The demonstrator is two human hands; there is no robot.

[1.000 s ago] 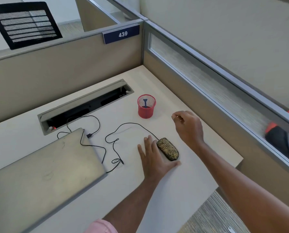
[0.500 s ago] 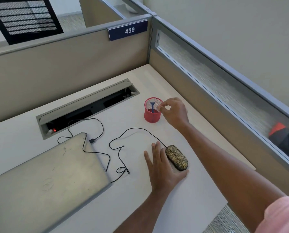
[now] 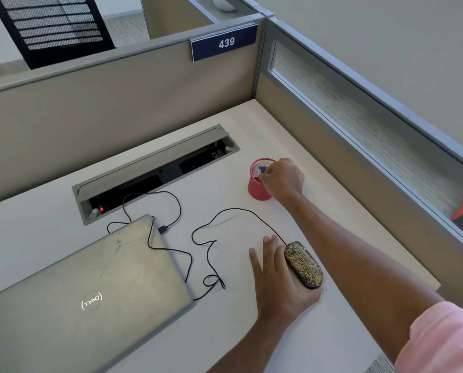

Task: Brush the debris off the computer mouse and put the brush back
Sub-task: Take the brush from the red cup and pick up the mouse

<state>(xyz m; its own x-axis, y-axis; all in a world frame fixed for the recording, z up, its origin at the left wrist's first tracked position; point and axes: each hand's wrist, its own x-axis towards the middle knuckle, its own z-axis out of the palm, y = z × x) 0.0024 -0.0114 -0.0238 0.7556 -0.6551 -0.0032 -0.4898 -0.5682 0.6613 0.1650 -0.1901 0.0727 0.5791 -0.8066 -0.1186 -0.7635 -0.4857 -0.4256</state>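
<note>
A black computer mouse [image 3: 303, 264] speckled with yellowish debris lies on the white desk [image 3: 332, 211], its cable trailing left. My left hand [image 3: 276, 278] rests flat on the desk against the mouse's left side, thumb at its near end. A red mesh cup [image 3: 257, 184] stands farther back, with a blue brush [image 3: 262, 169] sticking up inside it. My right hand [image 3: 284, 180] is at the cup's rim with its fingertips pinched on the brush top. The brush's lower part is hidden inside the cup.
A closed grey laptop [image 3: 85, 292] lies at the near left with a black cable plugged in. An open cable tray [image 3: 155, 170] is set into the desk behind it. Cubicle partitions [image 3: 117, 103] close off the back and right. The desk edge runs near right.
My right hand moved from beside the mouse out to the red cup and closed its fingertips on the brush. My left hand stayed against the mouse.
</note>
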